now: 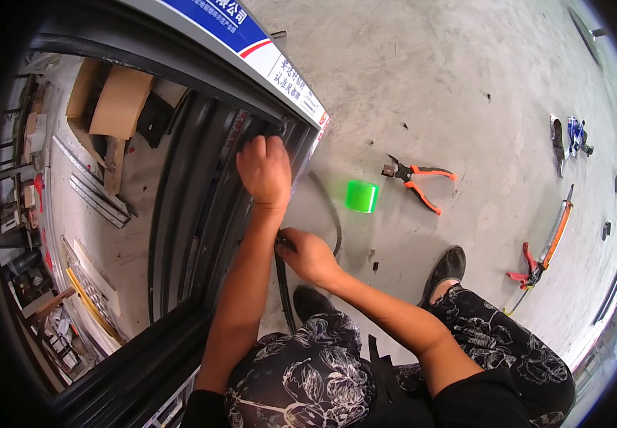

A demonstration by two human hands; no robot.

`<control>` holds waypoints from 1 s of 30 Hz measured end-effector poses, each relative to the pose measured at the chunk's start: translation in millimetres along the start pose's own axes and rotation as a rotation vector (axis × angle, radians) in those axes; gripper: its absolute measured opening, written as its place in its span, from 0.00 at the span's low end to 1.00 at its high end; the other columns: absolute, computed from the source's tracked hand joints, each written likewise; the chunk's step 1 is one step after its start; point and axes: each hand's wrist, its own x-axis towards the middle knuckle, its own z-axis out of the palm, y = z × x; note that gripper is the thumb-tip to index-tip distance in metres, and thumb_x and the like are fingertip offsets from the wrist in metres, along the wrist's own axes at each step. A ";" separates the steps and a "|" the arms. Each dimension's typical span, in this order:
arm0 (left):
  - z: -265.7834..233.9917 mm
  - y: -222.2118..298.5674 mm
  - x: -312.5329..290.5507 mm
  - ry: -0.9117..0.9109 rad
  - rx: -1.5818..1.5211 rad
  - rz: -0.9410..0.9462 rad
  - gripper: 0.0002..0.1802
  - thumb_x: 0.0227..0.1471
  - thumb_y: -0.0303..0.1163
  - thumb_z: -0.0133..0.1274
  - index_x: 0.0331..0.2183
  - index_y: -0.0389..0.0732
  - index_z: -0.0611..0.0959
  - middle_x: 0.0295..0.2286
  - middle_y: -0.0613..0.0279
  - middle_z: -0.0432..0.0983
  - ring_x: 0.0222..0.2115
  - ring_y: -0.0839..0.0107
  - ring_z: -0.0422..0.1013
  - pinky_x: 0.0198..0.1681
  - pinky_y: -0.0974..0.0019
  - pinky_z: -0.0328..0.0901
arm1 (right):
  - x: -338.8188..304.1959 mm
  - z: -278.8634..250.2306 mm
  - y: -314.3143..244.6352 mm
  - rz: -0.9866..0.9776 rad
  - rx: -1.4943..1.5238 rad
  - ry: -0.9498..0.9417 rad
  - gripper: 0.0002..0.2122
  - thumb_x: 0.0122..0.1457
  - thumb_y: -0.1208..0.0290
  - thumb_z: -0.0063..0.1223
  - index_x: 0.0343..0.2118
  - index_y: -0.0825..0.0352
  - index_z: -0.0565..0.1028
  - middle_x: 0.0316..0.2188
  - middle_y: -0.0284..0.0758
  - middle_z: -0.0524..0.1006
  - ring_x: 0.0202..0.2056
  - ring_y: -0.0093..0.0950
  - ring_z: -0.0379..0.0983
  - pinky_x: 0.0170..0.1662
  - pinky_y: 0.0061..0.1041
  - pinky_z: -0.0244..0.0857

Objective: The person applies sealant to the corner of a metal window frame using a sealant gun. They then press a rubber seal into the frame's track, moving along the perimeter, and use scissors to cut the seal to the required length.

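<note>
In the head view, a dark metal frame (169,214) with ribbed profiles takes up the left side, a blue and white band (251,43) running along its upper outer edge. The left hand (264,171) is at the frame's profile near the upper corner, back of the hand toward the camera and fingers curled in; whether they grip anything cannot be told, as the fingertips are hidden. Below it and slightly to the right, the right hand (307,253) is bent closed, thumb and fingers pinching a dark flexible strip (284,296) that hangs from them beside the frame toward the person's left shoe (313,303). A thin grey curve arcs across the floor (387,246) just right of the hands; whether it belongs to the strip is unclear.

Right of the frame, a translucent green roll (362,196) sits on the floor, near pliers with orange handles (402,173) spread apart. Farther right lies a long orange tool with red grips (554,232). Through the frame's opening, an open cardboard box (121,102) and pale metal strips (98,192) show.
</note>
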 end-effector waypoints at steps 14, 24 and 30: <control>2.4 -11.6 -0.5 0.003 -0.101 -0.020 0.03 0.50 0.33 0.56 0.30 0.47 0.80 0.27 0.64 0.72 0.32 0.62 0.71 0.36 0.57 0.63 | 10.6 -1.3 -1.2 0.002 -0.098 -0.044 0.11 0.58 0.68 0.51 0.39 0.70 0.74 0.32 0.49 0.78 0.37 0.50 0.73 0.39 0.41 0.65; -7.6 -1.5 -1.3 -0.148 -0.136 -0.157 0.05 0.49 0.35 0.56 0.28 0.45 0.80 0.27 0.61 0.72 0.34 0.58 0.70 0.36 0.53 0.62 | 8.0 2.3 -10.3 0.016 -0.077 -0.059 0.10 0.56 0.68 0.50 0.36 0.69 0.74 0.33 0.49 0.77 0.36 0.50 0.73 0.40 0.47 0.65; -1.9 -2.7 -0.4 -0.037 -0.145 -0.184 0.06 0.48 0.33 0.56 0.26 0.43 0.78 0.26 0.57 0.70 0.32 0.55 0.69 0.33 0.51 0.63 | 7.1 -3.0 -6.2 0.031 -0.072 -0.027 0.10 0.54 0.70 0.51 0.35 0.69 0.75 0.34 0.49 0.78 0.37 0.50 0.73 0.40 0.45 0.66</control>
